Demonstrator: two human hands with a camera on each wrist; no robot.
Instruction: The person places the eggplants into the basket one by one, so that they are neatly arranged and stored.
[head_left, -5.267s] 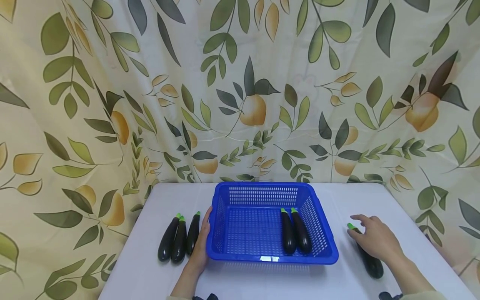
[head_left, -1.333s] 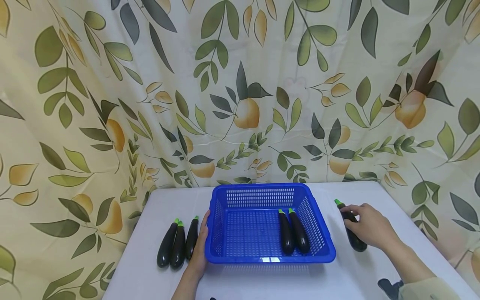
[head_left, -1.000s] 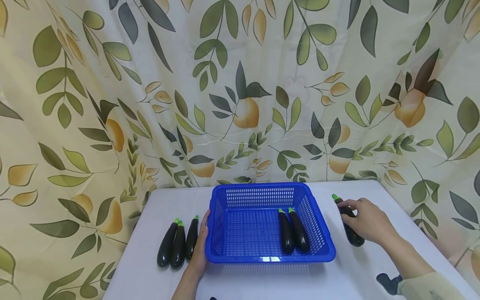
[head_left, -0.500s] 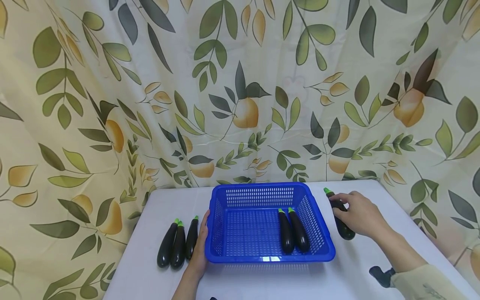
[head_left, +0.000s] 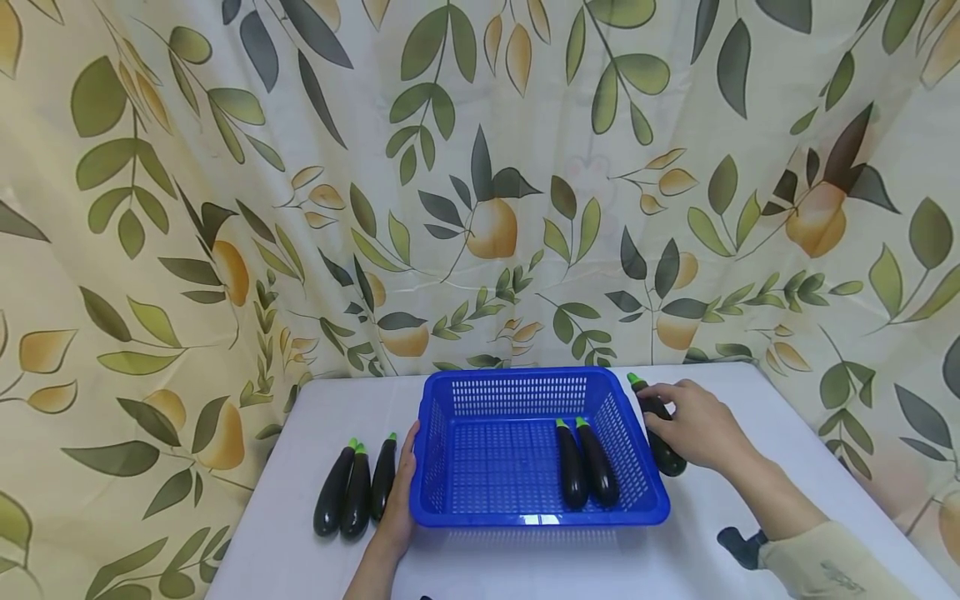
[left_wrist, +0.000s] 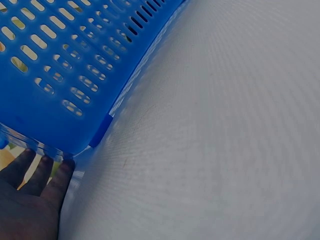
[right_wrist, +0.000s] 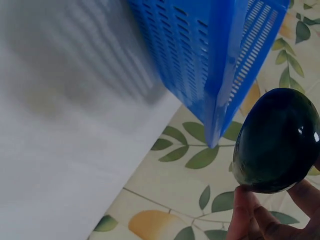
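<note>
My right hand [head_left: 699, 423] grips a dark eggplant [head_left: 666, 454] with a green stem end, held up beside the right wall of a blue plastic basket [head_left: 540, 518]. In the right wrist view the eggplant's [right_wrist: 277, 142] glossy round end faces the camera, fingers curled on its far side. My left hand [head_left: 402, 492] lies along the basket's left side; in the left wrist view its straight fingers [left_wrist: 56, 185] touch the basket's end wall. Inside the basket, at its right, two eggplants [head_left: 573, 467] [head_left: 598, 465] lie side by side.
Left of my left hand, three more eggplants [head_left: 334, 492] [head_left: 357, 493] [head_left: 385, 471] lie on the white tabletop [head_left: 517, 571]. A leaf-and-fruit patterned curtain [head_left: 480, 208] hangs behind the table's far edge.
My right hand has taken hold of the eggplant on the right, raised it and carried it leftward to the basket's right rim. The left hand stays at the basket's side.
</note>
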